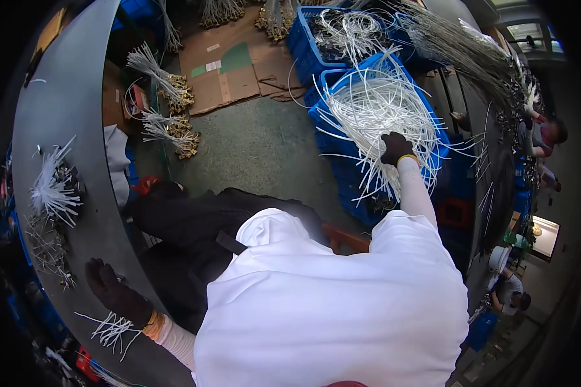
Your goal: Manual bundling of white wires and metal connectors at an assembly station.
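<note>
My right hand (395, 148), in a dark glove, reaches into a blue crate (440, 132) heaped with thin white tubes (374, 106) and closes on some of them. My left hand (113, 290), also dark-gloved, lies flat with fingers spread on the grey curved table (71, 116), just above a small bunch of white tubes (112, 330). My white-clad torso fills the lower middle of the view.
More white tube bundles (53, 187) and metal parts (45, 242) lie on the table. Brass-ended bundles (174, 135) and flattened cardboard (226, 68) are on the floor. A second blue crate (316, 35) and grey wire bundles (471, 58) stand behind. Other people (549, 132) work at right.
</note>
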